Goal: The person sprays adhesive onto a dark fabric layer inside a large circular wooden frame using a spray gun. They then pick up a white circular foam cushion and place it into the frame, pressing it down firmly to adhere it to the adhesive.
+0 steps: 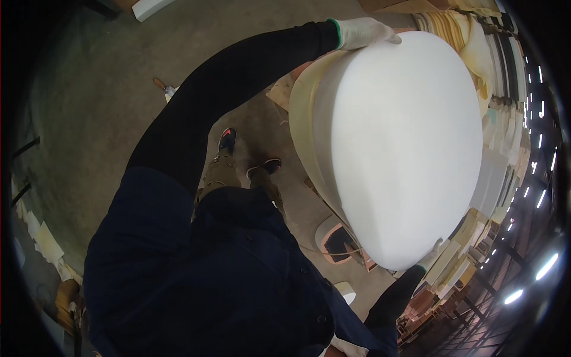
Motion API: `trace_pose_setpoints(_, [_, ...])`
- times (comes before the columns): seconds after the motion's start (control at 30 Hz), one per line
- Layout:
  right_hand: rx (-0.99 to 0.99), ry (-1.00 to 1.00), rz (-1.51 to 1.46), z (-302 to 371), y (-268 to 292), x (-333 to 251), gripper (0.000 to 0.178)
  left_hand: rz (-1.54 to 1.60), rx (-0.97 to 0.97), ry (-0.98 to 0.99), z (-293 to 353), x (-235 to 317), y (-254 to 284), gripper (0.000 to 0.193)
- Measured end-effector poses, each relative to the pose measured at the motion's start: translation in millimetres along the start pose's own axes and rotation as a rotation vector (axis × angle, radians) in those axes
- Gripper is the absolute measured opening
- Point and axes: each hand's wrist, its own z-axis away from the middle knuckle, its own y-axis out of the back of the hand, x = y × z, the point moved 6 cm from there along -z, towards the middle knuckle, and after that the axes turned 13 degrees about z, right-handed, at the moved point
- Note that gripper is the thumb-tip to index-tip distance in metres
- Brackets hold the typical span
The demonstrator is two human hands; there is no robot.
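A large white foam piece (410,149) with a rounded outline fills the right of the view, tilted up in front of me. Behind its greyish side shows a yellowish foam layer (304,113); whether the two are joined, I cannot tell. My left hand (364,33), in a pale glove with a green cuff, grips the far upper edge, fingertips on the white face. Down at the near lower edge my right hand (429,257), gloved the same way, holds the other end. Most of its fingers are hidden.
Stacked foam sheets (502,59) line the right side. On the concrete floor lie a wooden-handled tool (159,83), a dark-centred framed piece (338,243) with a thin cord across it, and a small white piece (345,291). A long white block (148,8) lies at the far left.
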Motion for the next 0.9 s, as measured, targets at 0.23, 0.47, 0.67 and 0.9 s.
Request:
trace_pose_setpoints(0.23, [0.102,-0.01,0.082,9.4,-11.8,-8.0,0.077,0.025,-0.02,0.029,16.0,10.9,0.4,0.052])
trace_pose_setpoints(0.47, [0.055,0.003,0.019,1.7,-4.8,-0.5,0.078,0.028,-0.018,0.031,13.0,6.7,0.1,0.052])
trace_pose_setpoints(0.67, [-0.002,0.009,0.001,-2.2,-7.5,-0.9,0.075,-0.199,-0.034,-0.099,-10.3,-10.2,6.9,0.048])
trace_pose_setpoints(0.9, [0.025,0.016,0.01,-2.4,-10.1,2.3,0.073,-0.246,-0.059,-0.068,-5.7,-11.5,5.0,0.047])
